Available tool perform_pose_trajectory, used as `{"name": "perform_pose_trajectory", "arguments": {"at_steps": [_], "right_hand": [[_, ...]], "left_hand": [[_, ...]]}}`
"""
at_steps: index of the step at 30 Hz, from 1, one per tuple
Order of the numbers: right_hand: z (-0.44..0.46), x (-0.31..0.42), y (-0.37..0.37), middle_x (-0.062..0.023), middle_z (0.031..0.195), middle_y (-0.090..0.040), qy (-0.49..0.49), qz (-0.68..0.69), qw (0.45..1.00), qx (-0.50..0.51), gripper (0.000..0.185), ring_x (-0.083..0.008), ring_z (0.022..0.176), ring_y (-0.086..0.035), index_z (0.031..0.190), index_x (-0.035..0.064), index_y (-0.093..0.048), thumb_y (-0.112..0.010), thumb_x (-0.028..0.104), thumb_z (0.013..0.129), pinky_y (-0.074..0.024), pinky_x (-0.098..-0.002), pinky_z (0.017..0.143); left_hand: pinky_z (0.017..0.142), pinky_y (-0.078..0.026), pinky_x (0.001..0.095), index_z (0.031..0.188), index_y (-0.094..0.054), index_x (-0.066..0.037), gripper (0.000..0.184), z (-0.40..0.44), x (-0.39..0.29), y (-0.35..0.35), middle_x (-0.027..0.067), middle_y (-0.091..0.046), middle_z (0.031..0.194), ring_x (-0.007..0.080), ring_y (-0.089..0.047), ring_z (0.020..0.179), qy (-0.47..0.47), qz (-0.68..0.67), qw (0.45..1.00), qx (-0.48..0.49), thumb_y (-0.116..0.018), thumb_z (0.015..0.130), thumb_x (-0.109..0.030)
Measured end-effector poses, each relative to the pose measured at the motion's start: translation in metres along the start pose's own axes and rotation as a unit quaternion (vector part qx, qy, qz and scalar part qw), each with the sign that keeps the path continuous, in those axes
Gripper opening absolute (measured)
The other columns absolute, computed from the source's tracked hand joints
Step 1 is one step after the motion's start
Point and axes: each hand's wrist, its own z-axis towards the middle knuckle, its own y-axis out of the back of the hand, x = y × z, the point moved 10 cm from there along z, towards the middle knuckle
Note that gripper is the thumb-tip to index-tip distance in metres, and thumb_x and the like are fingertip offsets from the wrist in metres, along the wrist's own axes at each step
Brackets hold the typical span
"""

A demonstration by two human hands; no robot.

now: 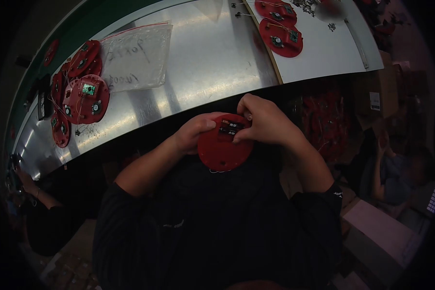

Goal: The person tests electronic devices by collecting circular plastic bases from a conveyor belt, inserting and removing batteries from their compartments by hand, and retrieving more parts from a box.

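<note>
A round red plastic housing (224, 153) is held up in front of my chest, its flat face towards me. In its upper part is an uncovered battery compartment with dark batteries (230, 128) lying side by side. My left hand (198, 129) grips the housing at its left edge, thumb on the face and the other fingers hidden behind. My right hand (266, 121) is bent round the upper right edge, its thumb beside the compartment and its index finger curled above. A thin white wire (220, 171) shows under the lower rim.
Several red housings with green circuit boards (86, 99) lie at the left of the metal table (203, 53), beside a clear plastic bag (137, 58). More red housings (281, 37) and small parts are on the white board (324, 55). Other people work at both sides; cardboard boxes (379, 227) stand right.
</note>
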Motion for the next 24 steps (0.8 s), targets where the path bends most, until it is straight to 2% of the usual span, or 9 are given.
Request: {"name": "perform_pose_trajectory", "arguments": {"at_steps": [1, 5, 7, 10, 13, 20, 23, 24], "right_hand": [[0.001, -0.012, -0.009, -0.0084, 0.08, -0.057, -0.063, 0.047, 0.996, 0.051, 0.049, -0.0226, 0.068, -0.058, 0.084, 0.0031, -0.055, -0.086, 0.025, 0.054, -0.0482, -0.0317, 0.06], [0.005, -0.031, -0.023, -0.0085, 0.078, -0.059, -0.077, 0.1, 0.99, 0.064, 0.05, -0.0198, 0.069, -0.059, 0.085, 0.0024, -0.055, -0.086, 0.026, 0.054, -0.0482, -0.0296, 0.061], [0.005, -0.039, -0.024, -0.0085, 0.075, -0.059, -0.104, 0.094, 0.989, 0.057, 0.048, -0.0192, 0.069, -0.059, 0.085, 0.0022, -0.056, -0.085, 0.029, 0.057, -0.048, -0.0297, 0.061], [0.004, -0.038, -0.027, -0.0087, 0.076, -0.06, -0.051, 0.153, 0.987, 0.0, 0.045, -0.0179, 0.068, -0.059, 0.084, 0.0022, -0.057, -0.082, 0.033, 0.062, -0.0476, -0.0299, 0.059], [0.004, -0.041, -0.031, -0.0095, 0.076, -0.06, -0.073, 0.215, 0.974, -0.022, 0.042, -0.0181, 0.068, -0.059, 0.083, 0.0025, -0.057, -0.079, 0.034, 0.066, -0.0471, -0.0298, 0.059], [0.0, -0.04, -0.033, -0.0109, 0.076, -0.06, -0.1, 0.185, 0.978, -0.01, 0.041, -0.0192, 0.068, -0.059, 0.084, 0.0025, -0.057, -0.079, 0.032, 0.066, -0.0481, -0.0303, 0.061], [0.0, -0.038, -0.029, -0.0088, 0.078, -0.059, -0.05, 0.173, 0.983, -0.047, 0.043, -0.0164, 0.07, -0.058, 0.09, 0.0024, -0.056, -0.079, 0.029, 0.066, -0.0482, -0.0295, 0.063], [-0.003, -0.041, -0.028, -0.0075, 0.082, -0.059, -0.053, 0.236, 0.968, -0.06, 0.042, -0.0142, 0.073, -0.057, 0.095, 0.002, -0.055, -0.078, 0.025, 0.068, -0.0478, -0.0279, 0.064]], "left_hand": [[0.096, -0.043, 0.0365, 0.13, -0.036, 0.007, 0.064, 0.001, 0.002, 0.0, 0.0203, -0.05, 0.123, 0.0257, -0.055, 0.11, 0.006, 0.012, 1.0, 0.002, -0.048, 0.086, -0.038], [0.096, -0.043, 0.0365, 0.13, -0.036, 0.007, 0.064, 0.001, 0.002, 0.007, 0.0203, -0.05, 0.123, 0.0255, -0.055, 0.11, 0.006, -0.013, 1.0, -0.025, -0.048, 0.086, -0.037], [0.096, -0.043, 0.0364, 0.13, -0.036, 0.006, 0.063, -0.001, 0.006, 0.012, 0.0199, -0.051, 0.122, 0.0253, -0.054, 0.11, 0.003, -0.029, 0.999, -0.032, -0.048, 0.086, -0.037], [0.096, -0.043, 0.0358, 0.13, -0.036, 0.006, 0.061, -0.001, 0.002, 0.012, 0.0191, -0.051, 0.122, 0.0248, -0.054, 0.11, -0.005, -0.035, 0.999, -0.028, -0.047, 0.087, -0.036], [0.096, -0.042, 0.0351, 0.13, -0.036, 0.005, 0.059, -0.001, 0.001, 0.01, 0.0181, -0.051, 0.121, 0.024, -0.054, 0.11, -0.007, -0.027, 0.999, -0.017, -0.047, 0.088, -0.034], [0.095, -0.042, 0.0344, 0.129, -0.037, 0.005, 0.058, 0.0, -0.002, 0.004, 0.017, -0.05, 0.122, 0.0229, -0.053, 0.11, -0.001, 0.022, 0.999, -0.036, -0.05, 0.086, -0.032], [0.096, -0.042, 0.0354, 0.13, -0.035, 0.005, 0.06, 0.0, 0.001, 0.009, 0.0172, -0.049, 0.123, 0.0239, -0.052, 0.111, -0.003, 0.012, 0.999, -0.036, -0.053, 0.084, -0.031], [0.096, -0.042, 0.0354, 0.13, -0.035, 0.005, 0.06, 0.001, -0.001, 0.006, 0.0172, -0.049, 0.123, 0.0239, -0.052, 0.111, -0.007, 0.012, 0.999, -0.032, -0.053, 0.084, -0.031]]}}
